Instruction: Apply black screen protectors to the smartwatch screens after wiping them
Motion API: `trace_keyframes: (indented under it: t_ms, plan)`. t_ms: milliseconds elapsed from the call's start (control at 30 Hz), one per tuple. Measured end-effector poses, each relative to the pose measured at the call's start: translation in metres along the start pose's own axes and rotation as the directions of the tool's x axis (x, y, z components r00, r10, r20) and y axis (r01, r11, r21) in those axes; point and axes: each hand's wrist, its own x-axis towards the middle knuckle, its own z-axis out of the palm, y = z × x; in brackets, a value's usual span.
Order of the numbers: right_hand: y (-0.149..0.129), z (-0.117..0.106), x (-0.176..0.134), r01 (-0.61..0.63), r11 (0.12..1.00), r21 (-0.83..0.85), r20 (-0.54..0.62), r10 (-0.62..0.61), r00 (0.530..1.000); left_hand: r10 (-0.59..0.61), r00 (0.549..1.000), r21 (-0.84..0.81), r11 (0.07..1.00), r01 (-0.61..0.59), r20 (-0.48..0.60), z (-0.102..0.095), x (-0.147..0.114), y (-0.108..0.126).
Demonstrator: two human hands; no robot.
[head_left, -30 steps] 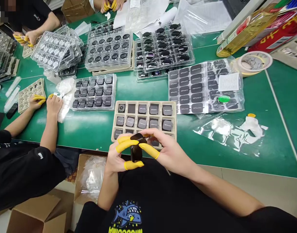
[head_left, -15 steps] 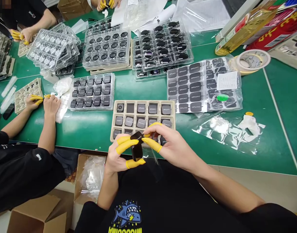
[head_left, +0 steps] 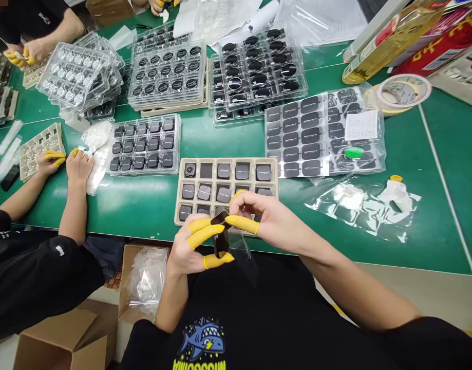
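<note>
My left hand point(head_left: 184, 252), yellow cots on its fingers and thumb, grips a dark glossy smartwatch body point(head_left: 221, 243) on edge. Just above it is a small dark film point(head_left: 219, 218), tilted, at the left fingertips. My right hand point(head_left: 274, 221), also in yellow finger cots, pinches this film's right edge between thumb and finger. A clear plastic strip point(head_left: 245, 259) hangs below the right fingers. Behind both hands lies a beige compartment tray point(head_left: 178, 187) with dark square pieces bearing pale lettering and one watch face point(head_left: 190, 170) at its upper left. My hands hide its lower right part.
Stacked clear trays point(head_left: 168, 100) line the back. Right of the beige tray are dark sticker sheets point(head_left: 293, 139), a tape roll point(head_left: 401, 95) and a crumpled plastic bag point(head_left: 366, 210). At left, a co-worker's hands point(head_left: 79, 167) rest near white wipes. An open carton point(head_left: 62, 334) stands below.
The dark film has tipped, its lettered face turning away. My right fingers have drawn in closer around its edge. The watch body has turned slightly and shifted a little right with my left hand.
</note>
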Motion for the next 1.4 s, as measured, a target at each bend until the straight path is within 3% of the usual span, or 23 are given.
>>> trace_keyframes:
  t_ms: [233,500,767,900,1000,1067,1233,1400]
  plan:
    - [-0.001,-0.005,0.004,-0.095,0.990,0.100,0.075,0.087,0.993,0.043,0.998,0.060,0.997,-0.046,0.051,-0.003,-0.006,-0.003]
    - [-0.006,-0.013,0.004,-0.053,0.991,0.121,0.062,0.046,0.997,0.025,0.999,-0.069,0.997,-0.027,-0.042,-0.003,-0.011,-0.009]
    - [-0.018,-0.038,0.002,0.061,0.996,0.061,-0.092,-0.055,0.994,-0.054,0.991,-0.152,0.988,0.034,-0.124,-0.002,-0.014,-0.023]
    - [-0.026,-0.050,-0.013,0.142,0.989,0.047,-0.297,-0.121,0.947,-0.075,0.982,-0.153,0.987,0.048,-0.176,0.000,-0.012,-0.027]
    - [-0.035,-0.040,-0.031,0.262,0.964,0.055,-0.463,-0.208,0.862,-0.080,0.969,-0.194,0.980,0.034,-0.235,0.008,-0.007,-0.029]
    - [-0.040,-0.025,-0.039,0.305,0.948,0.089,-0.488,-0.225,0.843,-0.110,0.955,-0.259,0.965,0.037,-0.276,0.017,-0.003,-0.030]
    - [-0.031,0.012,-0.032,0.226,0.943,0.244,-0.328,-0.139,0.934,-0.191,0.931,-0.408,0.912,0.051,-0.311,0.041,0.004,-0.032]
    - [-0.011,0.025,-0.011,0.149,0.956,0.254,-0.259,-0.081,0.963,-0.165,0.932,-0.410,0.912,0.020,-0.322,0.048,0.004,-0.031]
